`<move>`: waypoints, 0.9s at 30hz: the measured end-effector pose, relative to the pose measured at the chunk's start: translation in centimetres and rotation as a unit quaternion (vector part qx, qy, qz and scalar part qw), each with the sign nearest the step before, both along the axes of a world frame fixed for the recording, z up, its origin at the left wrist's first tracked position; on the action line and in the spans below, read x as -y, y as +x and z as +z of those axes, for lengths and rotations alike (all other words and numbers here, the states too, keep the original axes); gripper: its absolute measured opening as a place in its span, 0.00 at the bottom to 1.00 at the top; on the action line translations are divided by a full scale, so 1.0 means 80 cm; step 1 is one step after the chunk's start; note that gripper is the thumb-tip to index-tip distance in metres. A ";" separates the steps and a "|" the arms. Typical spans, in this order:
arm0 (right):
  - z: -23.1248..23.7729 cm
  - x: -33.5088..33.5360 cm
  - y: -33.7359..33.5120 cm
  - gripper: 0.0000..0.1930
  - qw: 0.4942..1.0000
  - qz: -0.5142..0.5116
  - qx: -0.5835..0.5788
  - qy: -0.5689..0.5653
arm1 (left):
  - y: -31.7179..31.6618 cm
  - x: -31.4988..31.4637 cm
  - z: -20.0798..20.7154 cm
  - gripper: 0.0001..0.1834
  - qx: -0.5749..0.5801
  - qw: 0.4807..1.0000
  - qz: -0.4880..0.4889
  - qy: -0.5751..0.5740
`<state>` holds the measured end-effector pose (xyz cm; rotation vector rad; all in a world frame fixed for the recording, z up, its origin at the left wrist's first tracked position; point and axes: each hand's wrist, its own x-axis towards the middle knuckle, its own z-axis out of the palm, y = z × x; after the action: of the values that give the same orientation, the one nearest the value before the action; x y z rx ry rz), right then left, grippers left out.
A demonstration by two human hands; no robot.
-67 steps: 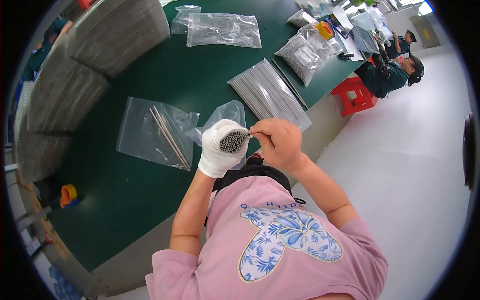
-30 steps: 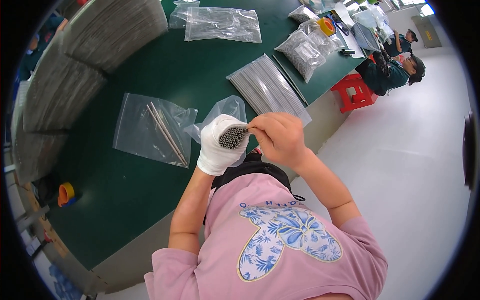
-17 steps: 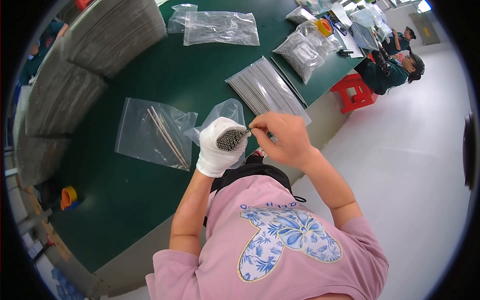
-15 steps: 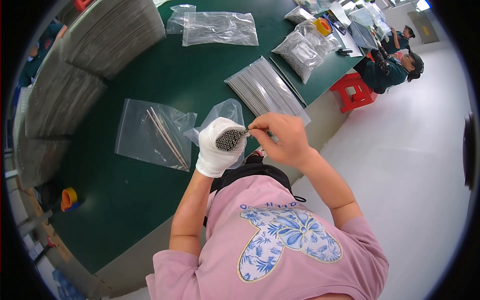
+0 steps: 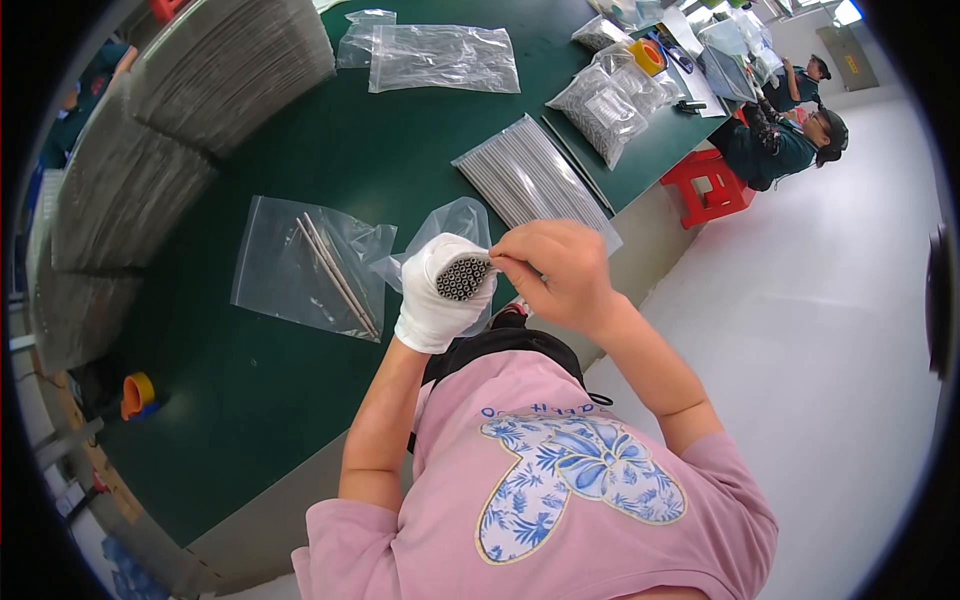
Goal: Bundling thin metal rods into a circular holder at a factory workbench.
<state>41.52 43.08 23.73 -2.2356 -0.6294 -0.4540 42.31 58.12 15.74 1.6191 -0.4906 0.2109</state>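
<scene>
In a white glove, my left hand (image 5: pixel 425 305) is wrapped round a bundle of thin metal tubes (image 5: pixel 463 279), their hollow ends facing up. My right hand (image 5: pixel 562 270) is bare; its thumb and forefinger pinch together at the bundle's right edge. Whatever lies in that pinch is too small to make out. Behind the gloved hand is a crumpled clear bag (image 5: pixel 462 222). To the left, a flat clear bag (image 5: pixel 268 262) lies on the table with a few thin rods (image 5: pixel 340 280) on or in it.
Beyond my right hand, a row of grey tubes (image 5: pixel 525 170) lies on the green table (image 5: pixel 300 130). Filled clear bags (image 5: pixel 600 110) and a tape roll (image 5: pixel 648 56) stand far right. Stacked grey sheets (image 5: pixel 230 70) line the left. Co-workers sit near a red stool (image 5: pixel 705 188).
My right hand has moved slightly left and up, closer against the bundle's edge. The small dark piece seen at its fingertips before no longer shows. My left hand stays round the tubes.
</scene>
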 end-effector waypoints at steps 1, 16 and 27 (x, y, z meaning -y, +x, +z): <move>0.001 -0.001 0.001 0.04 1.000 -0.008 0.019 -0.018 | 0.000 0.000 0.000 0.12 0.000 1.000 -0.001 0.000; -0.006 0.003 0.001 0.05 0.997 0.009 0.048 -0.054 | 0.000 0.002 -0.003 0.12 0.008 1.000 0.001 0.020; 0.024 0.002 -0.001 0.06 0.997 0.009 0.023 0.073 | 0.001 0.005 0.005 0.10 -0.033 0.999 -0.003 0.015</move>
<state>41.43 42.89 25.67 -2.0841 -0.6192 -0.5265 42.36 57.70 16.14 1.6490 -0.4500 0.1457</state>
